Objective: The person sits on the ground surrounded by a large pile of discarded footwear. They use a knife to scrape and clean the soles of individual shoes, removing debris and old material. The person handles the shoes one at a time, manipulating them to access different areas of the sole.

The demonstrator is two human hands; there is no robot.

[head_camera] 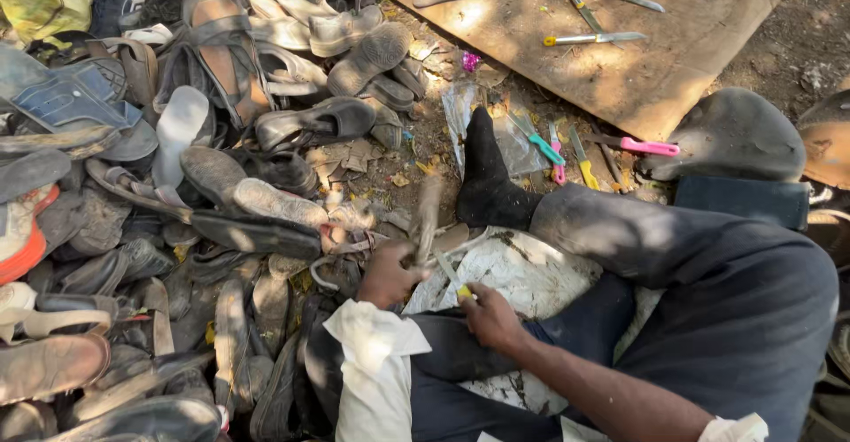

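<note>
My left hand (390,274) grips a worn grey shoe sole (428,221) and holds it upright just above my lap. My right hand (490,316) is closed on a small knife with a yellow handle (457,283), its blade against the lower part of the sole. Both hands work over a dirty white sack (531,278) spread on the ground. My leg in dark trousers (673,256) stretches out to the right, with a black sock (485,181) on the foot.
A large heap of old sandals and shoes (177,194) fills the left side. A wooden board (620,43) at the top right carries several knives. More tools with coloured handles (558,154) lie by my foot. A dark leather piece (735,136) sits far right.
</note>
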